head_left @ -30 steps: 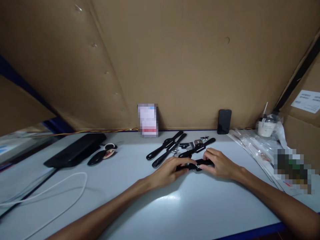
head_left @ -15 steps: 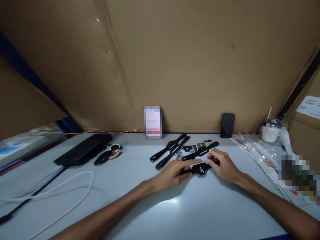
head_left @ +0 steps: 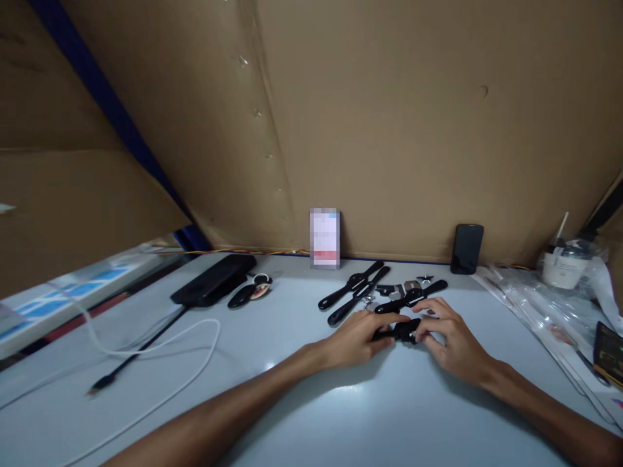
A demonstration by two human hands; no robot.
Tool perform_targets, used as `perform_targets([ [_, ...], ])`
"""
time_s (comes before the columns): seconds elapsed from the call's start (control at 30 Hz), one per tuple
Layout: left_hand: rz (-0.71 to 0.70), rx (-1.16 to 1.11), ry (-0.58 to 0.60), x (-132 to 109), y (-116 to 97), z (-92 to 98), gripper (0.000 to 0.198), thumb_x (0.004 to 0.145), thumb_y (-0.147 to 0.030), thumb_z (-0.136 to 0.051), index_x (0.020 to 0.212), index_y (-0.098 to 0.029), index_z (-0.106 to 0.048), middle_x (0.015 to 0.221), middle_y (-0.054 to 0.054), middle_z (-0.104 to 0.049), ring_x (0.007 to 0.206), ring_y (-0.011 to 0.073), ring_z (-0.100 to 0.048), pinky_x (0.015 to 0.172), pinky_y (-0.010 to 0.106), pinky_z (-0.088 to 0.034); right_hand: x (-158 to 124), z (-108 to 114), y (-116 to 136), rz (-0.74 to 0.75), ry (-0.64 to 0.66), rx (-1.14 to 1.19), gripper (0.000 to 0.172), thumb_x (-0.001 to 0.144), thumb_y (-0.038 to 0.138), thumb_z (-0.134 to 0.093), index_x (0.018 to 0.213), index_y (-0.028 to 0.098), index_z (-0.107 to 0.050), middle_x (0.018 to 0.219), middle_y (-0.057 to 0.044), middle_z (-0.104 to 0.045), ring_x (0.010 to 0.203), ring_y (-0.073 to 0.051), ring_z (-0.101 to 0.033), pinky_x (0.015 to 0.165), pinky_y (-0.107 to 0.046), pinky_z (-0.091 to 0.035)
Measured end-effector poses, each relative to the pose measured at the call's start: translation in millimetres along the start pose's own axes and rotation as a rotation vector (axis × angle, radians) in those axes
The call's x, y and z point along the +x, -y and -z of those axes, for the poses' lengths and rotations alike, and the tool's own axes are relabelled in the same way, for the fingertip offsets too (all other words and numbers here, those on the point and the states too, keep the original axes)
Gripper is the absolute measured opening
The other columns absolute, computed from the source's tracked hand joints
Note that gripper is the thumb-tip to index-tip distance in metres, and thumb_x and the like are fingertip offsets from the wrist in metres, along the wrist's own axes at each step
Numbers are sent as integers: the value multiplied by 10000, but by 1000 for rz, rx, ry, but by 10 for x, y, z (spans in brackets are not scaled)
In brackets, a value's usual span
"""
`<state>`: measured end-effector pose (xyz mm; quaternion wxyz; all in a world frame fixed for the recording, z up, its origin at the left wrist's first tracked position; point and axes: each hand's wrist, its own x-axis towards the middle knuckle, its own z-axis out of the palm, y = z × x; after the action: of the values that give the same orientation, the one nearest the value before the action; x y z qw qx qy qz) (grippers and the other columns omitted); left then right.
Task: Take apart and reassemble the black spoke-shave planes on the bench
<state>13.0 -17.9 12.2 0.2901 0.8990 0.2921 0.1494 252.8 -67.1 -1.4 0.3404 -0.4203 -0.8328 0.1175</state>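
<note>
My left hand (head_left: 357, 338) grips the left handle of a black spokeshave (head_left: 405, 331) that lies low over the table, between thumb and fingers. Curled around its right end is my right hand (head_left: 452, 340), thumb and fingertips at the body near a small silvery screw; the right handle is hidden. Just behind lies another black spokeshave (head_left: 411, 297), close to my right fingers. Two more, a front spokeshave (head_left: 359, 295) and a rear spokeshave (head_left: 351, 283), rest side by side to the left. Small metal plates (head_left: 413, 285) and a star-shaped screw (head_left: 425, 278) lie among them.
A pixelated phone (head_left: 324, 239) and a dark phone (head_left: 467, 249) lean on the cardboard wall (head_left: 389, 130). Left are a black case-like device (head_left: 214, 280), a key fob (head_left: 242, 297) and a white cable (head_left: 195, 376). Plastic bags (head_left: 540, 311) and a cup (head_left: 564, 269) stand right.
The view has turned left, so everything sits farther right in the picture. My right hand has shifted its fingers from the right handle toward the spokeshave's middle. My left hand keeps its grip.
</note>
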Motion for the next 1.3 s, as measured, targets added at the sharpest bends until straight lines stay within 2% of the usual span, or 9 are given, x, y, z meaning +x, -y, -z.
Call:
perform_targets([
  [0.1, -5, 1, -3, -3, -5, 3, 512, 914, -238, -541, 1420, -210, -616, 768, 5, -639, 640, 159, -490, 640, 279, -363, 1, -10, -41, -6, -61, -44, 259, 863, 16, -554, 808, 197, -731, 1154, -108, -642, 1131, -283, -579, 942, -499, -505],
  [0.27, -6, 7, -12, 0, 0, -4, 524, 910, -238, -536, 1426, -200, -616, 730, -10, -613, 612, 149, -462, 627, 276, -358, -21, -47, 32, 23, 18, -26, 323, 853, 19, -541, 1008, 217, -744, 1137, -98, -658, 1103, -260, -587, 937, -472, -525],
  [0.47, -18, 43, -13, 5, 11, -11, 507, 918, -239, -542, 1416, -206, -625, 741, -11, -623, 618, 144, -471, 627, 270, -367, -21, -32, 49, 29, -25, -30, 248, 840, 14, -553, 798, 203, -707, 1164, -98, -653, 1153, -275, -572, 955, -502, -518],
  [0.6, -10, 61, -11, 5, 6, -6, 507, 927, -249, -537, 1428, -218, -614, 775, -4, -646, 627, 145, -470, 629, 267, -360, -11, -27, -36, -46, -21, -45, 281, 856, 11, -534, 923, 203, -728, 1131, -96, -666, 1109, -259, -597, 954, -492, -536],
  [0.7, -7, 46, -13, 7, 1, -5, 509, 914, -245, -549, 1416, -214, -627, 811, 6, -655, 629, 145, -475, 635, 270, -368, -19, -37, -32, -4, 28, -19, 400, 804, -26, -539, 1044, 215, -748, 1192, -97, -666, 1150, -264, -589, 985, -502, -528],
  [0.83, -11, 20, -7, 8, -1, -7, 503, 915, -242, -553, 1410, -204, -633, 770, -2, -647, 615, 146, -480, 650, 273, -392, -20, -25, -15, 33, 28, 23, 459, 760, -67, -530, 988, 242, -782, 1241, -81, -662, 1182, -266, -582, 1004, -519, -513],
  [0.97, -18, 34, -9, 3, 2, -6, 505, 910, -227, -559, 1410, -219, -630, 786, -2, -657, 618, 144, -496, 648, 268, -401, -4, 8, -12, 27, -9, 53, 402, 811, -52, -516, 870, 247, -777, 1168, -68, -673, 1099, -246, -605, 943, -488, -527],
  [1.13, -24, 47, -8, -2, -15, -1, 505, 918, -223, -557, 1419, -226, -621, 769, -9, -645, 612, 141, -494, 643, 264, -393, 8, 16, 37, 24, -7, 73, 155, 863, 74, -643, 836, 218, -694, 1159, -85, -662, 1128, -273, -583, 958, -490, -493],
  [1.3, 1, 46, 4, -1, -49, 12, 495, 933, -254, -540, 1420, -207, -619, 802, 11, -674, 608, 148, -474, 659, 278, -383, 35, -33, -13, -131, -54, 83, 138, 864, 85, -680, 852, 213, -629, 1038, -60, -671, 1030, -254, -601, 917, -459, -490],
])
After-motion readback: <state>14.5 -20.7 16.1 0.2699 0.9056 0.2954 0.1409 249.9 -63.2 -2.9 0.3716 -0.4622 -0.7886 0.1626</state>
